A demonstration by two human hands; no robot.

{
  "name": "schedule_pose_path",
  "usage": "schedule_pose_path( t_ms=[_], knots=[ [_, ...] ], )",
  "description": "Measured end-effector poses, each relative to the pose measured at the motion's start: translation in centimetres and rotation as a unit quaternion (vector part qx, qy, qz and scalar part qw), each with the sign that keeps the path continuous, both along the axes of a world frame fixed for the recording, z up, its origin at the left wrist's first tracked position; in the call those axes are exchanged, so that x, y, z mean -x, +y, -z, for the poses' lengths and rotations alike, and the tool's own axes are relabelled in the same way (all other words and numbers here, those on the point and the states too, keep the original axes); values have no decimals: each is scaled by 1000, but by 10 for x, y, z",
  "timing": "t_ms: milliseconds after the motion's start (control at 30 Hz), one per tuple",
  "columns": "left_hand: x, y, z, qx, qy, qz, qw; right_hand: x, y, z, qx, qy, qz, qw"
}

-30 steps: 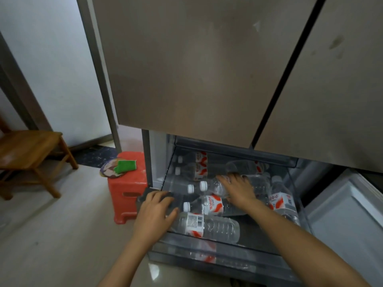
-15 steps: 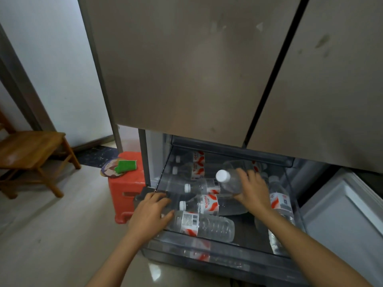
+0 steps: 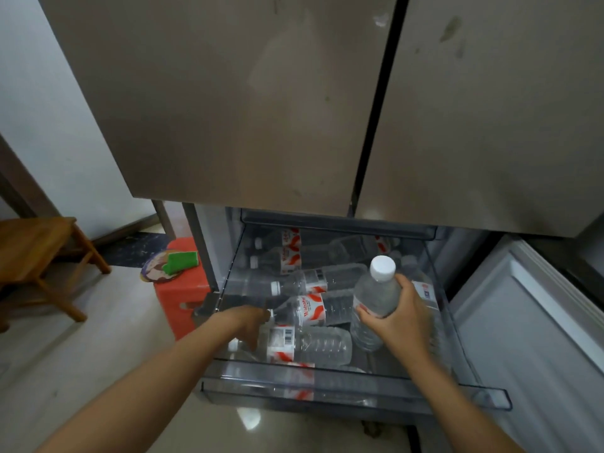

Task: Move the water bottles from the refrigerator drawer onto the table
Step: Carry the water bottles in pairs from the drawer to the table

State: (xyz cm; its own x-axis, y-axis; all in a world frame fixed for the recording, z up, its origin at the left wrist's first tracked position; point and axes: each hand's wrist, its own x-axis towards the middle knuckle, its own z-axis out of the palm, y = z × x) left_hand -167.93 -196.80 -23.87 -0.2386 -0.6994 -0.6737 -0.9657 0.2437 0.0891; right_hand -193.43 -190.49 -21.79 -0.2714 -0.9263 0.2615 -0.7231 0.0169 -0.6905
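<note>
The clear refrigerator drawer [image 3: 359,387] is pulled out and holds several clear water bottles with red-and-white labels, lying on their sides. My right hand [image 3: 402,318] grips one bottle [image 3: 376,295] by its body, lifted above the others with its white cap pointing up. My left hand [image 3: 245,322] reaches down at the drawer's front left, its fingers curled over the neck end of the front bottle [image 3: 313,346], which lies flat. Two more bottles [image 3: 313,281] lie just behind, and others sit at the back.
Closed refrigerator doors [image 3: 245,109] hang above the drawer. An open white lower door [image 3: 539,338] stands to the right. A red plastic stool [image 3: 183,295] with a green sponge [image 3: 183,259] sits left of the drawer, and a wooden stool [image 3: 29,243] stands farther left.
My right hand has lifted its bottle from lying flat to cap-up above the drawer. My left hand has shifted from resting on the front bottle to curling over its neck end.
</note>
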Motion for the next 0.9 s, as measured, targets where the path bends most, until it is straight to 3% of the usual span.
schedule_pose_path(
  t_ms=[133, 300, 533, 767, 900],
  knots=[
    [1, -3, 10, -25, -30, -2, 999, -2, -1, -1, -16, 33, -21, 999],
    [-3, -3, 24, -30, -42, -4, 999, 2, -4, 3, -32, 2, 4, 999],
    [-10, -9, 3, 41, -36, 84, 995, 3, -7, 3, -49, 2, -3, 999],
    [-8, -6, -78, 193, 97, 75, 974, 4, -7, 4, -70, -3, -8, 998],
    [4, 4, -104, 218, 183, 48, 957, 3, -7, 6, -73, -11, -36, 997]
  ],
)
